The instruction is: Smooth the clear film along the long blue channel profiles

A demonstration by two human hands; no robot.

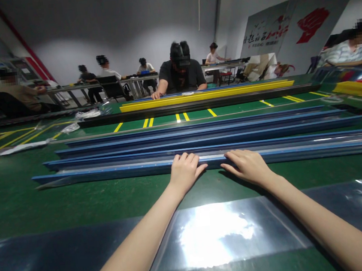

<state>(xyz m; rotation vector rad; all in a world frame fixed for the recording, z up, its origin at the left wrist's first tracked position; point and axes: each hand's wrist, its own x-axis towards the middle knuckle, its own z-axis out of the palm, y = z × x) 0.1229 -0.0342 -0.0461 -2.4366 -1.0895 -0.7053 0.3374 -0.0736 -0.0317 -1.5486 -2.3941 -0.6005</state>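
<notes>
Several long blue channel strips lie side by side across the green table. My left hand rests on the nearest strip, its fingers curled over the top and its thumb out to the right. A short way to the right, my right hand lies on the same strip, fingers over its upper edge and thumb pointing left. The two hands are apart. Below the hands, a wide clear plastic film lies flat across the table under my forearms, shining with reflected light.
Beyond the blue strips lie a black strip and a yellow strip. A person sits facing me across the table. Crumpled plastic is at the far left; yellow pieces lie at the right.
</notes>
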